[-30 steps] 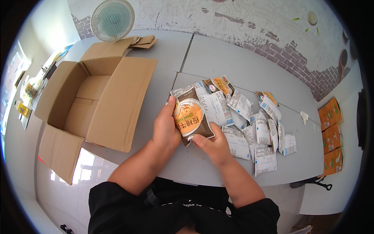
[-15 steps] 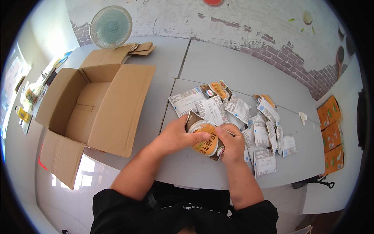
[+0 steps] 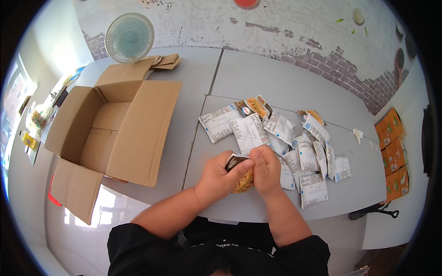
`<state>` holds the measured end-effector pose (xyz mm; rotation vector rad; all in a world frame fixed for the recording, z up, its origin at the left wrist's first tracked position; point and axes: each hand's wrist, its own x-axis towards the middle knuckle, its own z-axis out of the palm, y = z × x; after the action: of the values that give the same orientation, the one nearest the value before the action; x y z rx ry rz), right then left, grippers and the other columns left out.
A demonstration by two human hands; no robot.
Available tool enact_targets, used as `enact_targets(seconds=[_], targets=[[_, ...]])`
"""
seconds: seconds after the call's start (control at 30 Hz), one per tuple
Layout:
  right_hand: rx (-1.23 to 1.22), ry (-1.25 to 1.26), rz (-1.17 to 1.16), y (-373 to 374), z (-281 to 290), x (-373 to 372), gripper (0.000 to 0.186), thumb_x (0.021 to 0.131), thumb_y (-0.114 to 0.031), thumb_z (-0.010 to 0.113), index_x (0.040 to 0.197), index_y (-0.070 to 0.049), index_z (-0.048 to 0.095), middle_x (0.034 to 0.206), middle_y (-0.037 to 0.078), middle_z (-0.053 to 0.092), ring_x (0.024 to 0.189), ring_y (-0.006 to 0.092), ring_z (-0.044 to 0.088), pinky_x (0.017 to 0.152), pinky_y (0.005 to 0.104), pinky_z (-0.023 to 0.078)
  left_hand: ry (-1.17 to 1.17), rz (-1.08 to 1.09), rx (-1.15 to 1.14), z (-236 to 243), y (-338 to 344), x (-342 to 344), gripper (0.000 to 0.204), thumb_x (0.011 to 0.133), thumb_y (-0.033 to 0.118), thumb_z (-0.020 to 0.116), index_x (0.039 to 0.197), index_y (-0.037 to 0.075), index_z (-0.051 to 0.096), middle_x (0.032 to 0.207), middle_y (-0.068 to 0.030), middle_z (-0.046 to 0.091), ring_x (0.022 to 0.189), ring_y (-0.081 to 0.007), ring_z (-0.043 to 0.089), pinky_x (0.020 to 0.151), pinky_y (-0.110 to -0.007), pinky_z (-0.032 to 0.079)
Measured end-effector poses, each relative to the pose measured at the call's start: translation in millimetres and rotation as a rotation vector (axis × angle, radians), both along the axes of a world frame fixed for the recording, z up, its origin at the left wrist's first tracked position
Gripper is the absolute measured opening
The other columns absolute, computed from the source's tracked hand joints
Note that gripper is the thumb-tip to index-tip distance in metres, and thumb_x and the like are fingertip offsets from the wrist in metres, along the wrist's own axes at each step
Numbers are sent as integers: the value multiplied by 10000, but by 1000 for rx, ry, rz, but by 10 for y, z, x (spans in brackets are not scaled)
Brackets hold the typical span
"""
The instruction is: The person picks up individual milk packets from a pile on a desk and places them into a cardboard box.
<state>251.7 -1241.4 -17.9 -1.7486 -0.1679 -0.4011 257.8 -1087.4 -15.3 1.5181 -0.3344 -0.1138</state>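
Observation:
My left hand point(image 3: 217, 178) and my right hand point(image 3: 267, 172) are close together above the table's near side, closed on one brown and yellow food packet point(image 3: 244, 183). Both thumbs press at its upper edge. The packet is tilted, and my fingers cover much of it. Just beyond my hands lies a loose heap of white and grey packets point(image 3: 249, 132), with another brown and yellow packet point(image 3: 258, 106) at its back. Several more white packets point(image 3: 313, 190) lie on the right side of the heap.
A large open cardboard box point(image 3: 108, 119) stands at the left, its flaps spread. Behind it are folded cardboard pieces point(image 3: 166, 61) and a pale mesh basket point(image 3: 130, 37). A crumpled white scrap point(image 3: 357, 135) lies on the grey table point(image 3: 285, 76). Orange boxes point(image 3: 392, 152) stand at the far right.
The packet has been tipped so its printed front mostly no longer shows. My hands have drawn closer together, the left moving slightly right and down.

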Motion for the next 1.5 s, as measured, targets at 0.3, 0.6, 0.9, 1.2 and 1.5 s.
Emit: enact_targets(seconds=[0.3,0.6,0.9,1.2,1.5], targets=[[412,368,226,-17,15,-5,465,1002,-378,471,649,-76,483,635,-18,472,593,80,399,560,243,345,-171,-150,87,4,106,-54,291,922,294,670,852,32,565,762,24,565,711,-46,496,605,-250,448],[547,406,176,19,-17,49,500,1004,-426,465,635,-89,483,629,-16,475,586,73,399,544,244,350,-77,-96,31,13,46,-39,307,945,316,635,923,12,596,826,1,618,756,-62,542,654,-245,480],[270,257,72,19,18,-7,459,992,-395,507,718,-29,549,724,-17,526,667,70,460,594,245,390,-29,-89,7,0,49,-64,306,943,308,637,919,4,610,805,-30,634,745,-70,554,649,-260,491],[762,536,71,-32,-8,174,438,990,-429,502,790,-48,584,753,23,567,685,109,523,644,263,444,151,53,-347,-124,-38,133,324,973,348,577,1021,28,596,915,-37,654,784,-83,597,658,-269,507],[643,326,212,-22,-29,147,371,973,-348,541,1144,-19,533,1075,65,597,944,143,561,766,315,467,243,13,-581,-53,73,367,361,1002,330,502,1254,71,503,1118,-39,625,976,-140,633,717,-291,540]])
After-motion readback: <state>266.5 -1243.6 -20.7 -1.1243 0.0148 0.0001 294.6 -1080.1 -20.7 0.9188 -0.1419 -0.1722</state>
